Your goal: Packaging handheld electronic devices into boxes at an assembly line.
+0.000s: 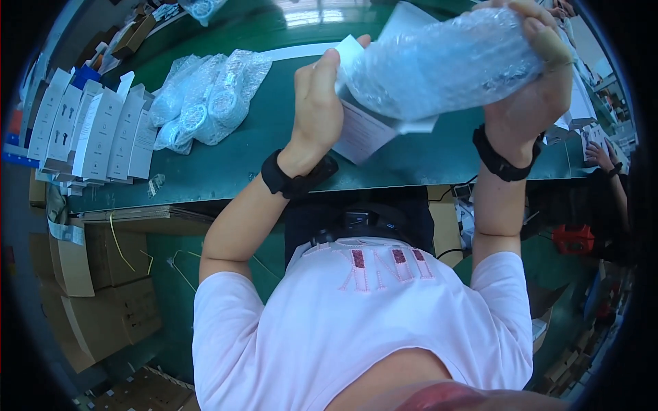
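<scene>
In my right hand (531, 82) is a bubble-wrapped bundle (445, 68), with my fingers closed around its right end. The bundle lies nearly level above the table, and the wrap hides what is inside. My left hand (319, 106) grips the left side of a white carton (367, 133), partly covered by the bundle. Loose white flaps (409, 20) stick out around the bundle's far side. Whether the bundle's left end is inside the carton or only over it, I cannot tell.
Several bubble-wrapped pieces (212, 96) lie on the green table (260, 161) at the left. Beside them stands a row of white cartons (99, 133). Brown cardboard boxes (103, 294) sit below the table's left end. Another person's hand (600, 156) is at the far right.
</scene>
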The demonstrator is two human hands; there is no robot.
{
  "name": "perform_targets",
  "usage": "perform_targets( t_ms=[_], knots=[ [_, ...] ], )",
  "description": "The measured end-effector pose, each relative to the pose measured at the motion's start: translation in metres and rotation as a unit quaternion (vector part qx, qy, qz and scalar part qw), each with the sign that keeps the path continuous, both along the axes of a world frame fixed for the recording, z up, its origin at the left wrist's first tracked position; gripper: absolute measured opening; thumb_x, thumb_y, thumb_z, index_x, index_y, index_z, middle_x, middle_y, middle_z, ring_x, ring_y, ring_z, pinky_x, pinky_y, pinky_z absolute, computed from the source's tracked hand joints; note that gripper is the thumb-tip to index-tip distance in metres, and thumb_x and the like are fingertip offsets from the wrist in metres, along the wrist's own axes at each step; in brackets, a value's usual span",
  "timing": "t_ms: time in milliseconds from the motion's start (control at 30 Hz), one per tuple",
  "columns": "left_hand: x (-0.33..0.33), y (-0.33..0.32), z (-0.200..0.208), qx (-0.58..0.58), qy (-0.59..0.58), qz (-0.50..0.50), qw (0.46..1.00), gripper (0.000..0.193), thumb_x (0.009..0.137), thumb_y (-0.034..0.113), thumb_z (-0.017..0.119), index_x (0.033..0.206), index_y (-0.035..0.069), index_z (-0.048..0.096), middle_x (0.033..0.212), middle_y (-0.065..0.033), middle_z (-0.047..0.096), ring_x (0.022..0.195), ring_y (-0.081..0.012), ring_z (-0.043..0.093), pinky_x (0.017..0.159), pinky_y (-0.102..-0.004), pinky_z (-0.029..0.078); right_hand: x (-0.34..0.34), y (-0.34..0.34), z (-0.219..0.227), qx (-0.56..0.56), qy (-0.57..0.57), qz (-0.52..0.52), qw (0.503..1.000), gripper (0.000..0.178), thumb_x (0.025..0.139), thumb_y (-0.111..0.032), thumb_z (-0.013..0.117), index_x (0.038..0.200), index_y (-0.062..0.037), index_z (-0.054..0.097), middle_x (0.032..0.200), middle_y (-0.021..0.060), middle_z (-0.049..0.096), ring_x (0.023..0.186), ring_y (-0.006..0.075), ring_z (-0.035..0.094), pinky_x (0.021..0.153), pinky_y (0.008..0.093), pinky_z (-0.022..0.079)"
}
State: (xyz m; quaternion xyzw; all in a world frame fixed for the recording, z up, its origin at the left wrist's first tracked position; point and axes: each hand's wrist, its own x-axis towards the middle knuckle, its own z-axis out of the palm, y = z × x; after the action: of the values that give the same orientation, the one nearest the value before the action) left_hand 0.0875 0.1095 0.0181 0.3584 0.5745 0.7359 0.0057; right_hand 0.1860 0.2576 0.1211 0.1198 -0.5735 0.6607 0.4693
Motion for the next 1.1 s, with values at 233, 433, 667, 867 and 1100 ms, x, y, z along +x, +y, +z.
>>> perform_targets(
  t_ms=[233, 433, 667, 867, 1100],
  knots=[
    [-0.006, -0.007, -0.024, -0.094, 0.055, 0.105, 0.989, 0.050, 0.103, 0.027, 0.031, 0.113, -0.008, 0.066, 0.093, -0.0110, 0.070, 0.082, -0.0121, 0.059, 0.079, -0.0285, 0.046, -0.036, 0.007, -0.034, 0.463, -0.102, 0.106, 0.874, 0.024, 0.094, -0.015, 0.052, 0.114, -0.0082, 0.064, 0.093, 0.0106, 0.066, 0.085, 0.0257, 0.062, 0.086, 0.0374, 0.046],
    [-0.008, -0.023, -0.031, 0.073, -0.157, 0.020, 0.985, 0.056, 0.107, 0.036, 0.025, 0.139, -0.004, 0.047, 0.124, -0.0123, 0.059, 0.108, -0.0156, 0.056, 0.096, -0.0284, 0.041, -0.050, 0.055, -0.013, 0.481, -0.088, -0.147, 0.860, 0.026, 0.094, -0.015, 0.058, 0.113, 0.0016, 0.061, 0.119, 0.0158, 0.059, 0.103, 0.0244, 0.062, 0.085, 0.0299, 0.050],
    [-0.004, -0.041, -0.021, 0.050, -0.016, -0.096, 0.994, 0.073, 0.091, 0.028, 0.061, 0.148, -0.004, 0.029, 0.130, -0.0117, 0.053, 0.116, -0.0175, 0.053, 0.099, -0.0306, 0.040, -0.078, 0.168, -0.144, 0.446, -0.610, -0.149, 0.637, 0.055, 0.078, -0.035, 0.072, 0.119, 0.0003, 0.063, 0.090, 0.0201, 0.068, 0.065, 0.0265, 0.065, 0.056, 0.0352, 0.054],
    [-0.010, -0.036, -0.010, -0.058, -0.069, -0.047, 0.995, 0.039, 0.083, 0.001, 0.064, 0.121, -0.002, 0.054, 0.109, -0.0091, 0.062, 0.102, -0.0132, 0.058, 0.089, -0.0288, 0.048, -0.054, 0.160, -0.143, 0.424, -0.427, -0.165, 0.782, 0.029, 0.084, -0.018, 0.063, 0.106, -0.0002, 0.069, 0.073, 0.0136, 0.067, 0.060, 0.0223, 0.063, 0.055, 0.0322, 0.051],
    [-0.005, -0.022, -0.015, -0.016, -0.020, -0.015, 1.000, 0.032, 0.088, 0.004, 0.061, 0.119, -0.004, 0.054, 0.107, -0.0087, 0.063, 0.095, -0.0136, 0.060, 0.085, -0.0286, 0.049, 0.003, 0.034, 0.009, 0.308, -0.280, 0.155, 0.896, 0.022, 0.089, -0.013, 0.063, 0.107, -0.0010, 0.069, 0.109, 0.0144, 0.068, 0.085, 0.0216, 0.068, 0.067, 0.0357, 0.054]
  ],
)
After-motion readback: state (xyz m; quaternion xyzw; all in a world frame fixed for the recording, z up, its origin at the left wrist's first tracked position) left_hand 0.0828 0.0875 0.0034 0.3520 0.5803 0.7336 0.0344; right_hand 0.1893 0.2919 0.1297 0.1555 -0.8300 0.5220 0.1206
